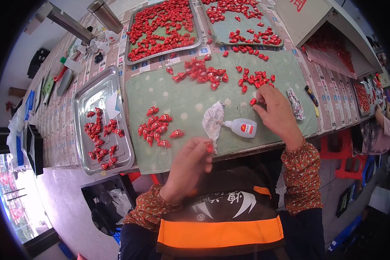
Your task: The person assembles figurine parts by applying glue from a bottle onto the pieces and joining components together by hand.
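My left hand [188, 164] is closed, pinching a small shiny red piece [209, 147] at its fingertips near the mat's front edge. Between the fingertips of my right hand [276, 113] is another small red piece [253, 102]. A white squeeze bottle [243, 128] with a red label lies on its side between my hands, its nozzle resting by a crumpled white cloth [213, 119]. Left of them is a cluster of red figure-like pieces [155, 126]. Two more groups, a larger pile [201, 71] and a looser one [255, 79], lie farther back on the green dotted mat [173, 95].
Two trays filled with red pieces, a metal one [198, 41] and a second [242, 43], stand at the back. A steel tray [124, 158] with several pieces is at left. A folded cloth [295, 104] and a dark-handled tool [311, 96] lie right, near an open box [308, 17].
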`<state>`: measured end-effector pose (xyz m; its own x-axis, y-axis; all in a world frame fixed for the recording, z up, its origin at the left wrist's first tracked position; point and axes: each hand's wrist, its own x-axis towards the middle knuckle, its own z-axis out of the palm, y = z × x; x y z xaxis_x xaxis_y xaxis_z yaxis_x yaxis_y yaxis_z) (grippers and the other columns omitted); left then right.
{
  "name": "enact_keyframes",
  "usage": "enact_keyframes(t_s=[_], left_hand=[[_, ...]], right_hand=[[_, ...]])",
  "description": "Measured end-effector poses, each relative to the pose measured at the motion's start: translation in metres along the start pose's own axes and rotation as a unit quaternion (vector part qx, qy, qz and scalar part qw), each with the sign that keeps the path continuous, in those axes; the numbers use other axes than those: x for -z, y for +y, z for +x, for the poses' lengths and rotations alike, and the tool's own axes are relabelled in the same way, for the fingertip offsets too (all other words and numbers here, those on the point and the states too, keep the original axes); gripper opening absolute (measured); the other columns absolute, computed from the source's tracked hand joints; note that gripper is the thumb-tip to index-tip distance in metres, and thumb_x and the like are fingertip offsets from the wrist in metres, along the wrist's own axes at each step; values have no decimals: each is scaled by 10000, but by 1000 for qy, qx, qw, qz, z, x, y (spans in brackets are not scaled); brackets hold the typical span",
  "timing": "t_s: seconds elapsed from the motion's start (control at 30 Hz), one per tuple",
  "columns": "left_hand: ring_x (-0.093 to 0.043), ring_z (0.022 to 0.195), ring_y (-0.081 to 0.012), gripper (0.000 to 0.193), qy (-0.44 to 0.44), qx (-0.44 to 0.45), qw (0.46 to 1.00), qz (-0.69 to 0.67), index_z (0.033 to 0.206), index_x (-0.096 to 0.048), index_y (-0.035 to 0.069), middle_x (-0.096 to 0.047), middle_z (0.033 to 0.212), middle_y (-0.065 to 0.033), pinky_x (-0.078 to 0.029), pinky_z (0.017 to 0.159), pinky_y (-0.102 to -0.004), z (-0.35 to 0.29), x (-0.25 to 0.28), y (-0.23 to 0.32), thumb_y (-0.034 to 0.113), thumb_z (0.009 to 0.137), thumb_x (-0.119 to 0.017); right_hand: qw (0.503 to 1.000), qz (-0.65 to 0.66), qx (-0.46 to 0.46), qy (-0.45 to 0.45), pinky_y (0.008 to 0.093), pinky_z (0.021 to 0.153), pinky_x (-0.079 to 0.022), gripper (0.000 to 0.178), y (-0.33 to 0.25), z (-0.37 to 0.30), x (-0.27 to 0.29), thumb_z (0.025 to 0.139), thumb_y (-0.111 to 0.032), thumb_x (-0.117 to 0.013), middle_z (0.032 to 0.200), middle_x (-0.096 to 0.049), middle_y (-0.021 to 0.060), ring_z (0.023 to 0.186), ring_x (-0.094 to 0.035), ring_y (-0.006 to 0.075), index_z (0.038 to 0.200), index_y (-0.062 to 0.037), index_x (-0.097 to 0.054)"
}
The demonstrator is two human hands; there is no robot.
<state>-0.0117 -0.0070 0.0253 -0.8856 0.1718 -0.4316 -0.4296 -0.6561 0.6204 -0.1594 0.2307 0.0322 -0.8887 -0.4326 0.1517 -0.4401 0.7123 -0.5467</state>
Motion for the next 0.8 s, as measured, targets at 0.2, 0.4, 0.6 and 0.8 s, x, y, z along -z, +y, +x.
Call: enact_keyframes(t_s=[0.2, 0.4, 0.6, 0.8], left_hand=[[-527, 783, -90, 201, -7, -1, 1000, -9, 1112, -521, 50, -548, 958, -31, -454, 615, -224, 0, 1, -1, 218, 1002, -517], [-522, 780, -91, 202, -5, 3, 1000, -16, 1115, -523, 52, -545, 950, -31, -454, 614, -223, 0, 2, -1, 219, 1002, -515], [-520, 781, -91, 209, -15, 13, 999, -32, 1128, -517, 55, -544, 966, -31, -452, 613, -222, 1, 2, -3, 222, 1001, -517], [-516, 785, -90, 215, -8, 21, 999, -47, 1128, -520, 62, -543, 977, -29, -446, 613, -214, 2, -1, -2, 231, 996, -528]], right_hand=[[992, -8, 114, 43, 413, 784, -463, 220, 4, -3, -9, 781, 13, -646, 943, -549, 120, 906, -554, 329, 981, -41, -572], [995, 24, 95, 18, 397, 727, -464, 172, 11, -4, -9, 782, 11, -653, 917, -555, 127, 851, -568, 306, 937, -21, -585], [997, 35, 66, 29, 398, 712, -461, 152, 5, -7, -12, 787, -3, -659, 869, -556, 125, 830, -569, 314, 917, -15, -582], [994, -10, 87, 61, 389, 709, -465, 147, 10, -5, -12, 793, 2, -657, 864, -564, 121, 829, -574, 310, 921, -6, -586]])
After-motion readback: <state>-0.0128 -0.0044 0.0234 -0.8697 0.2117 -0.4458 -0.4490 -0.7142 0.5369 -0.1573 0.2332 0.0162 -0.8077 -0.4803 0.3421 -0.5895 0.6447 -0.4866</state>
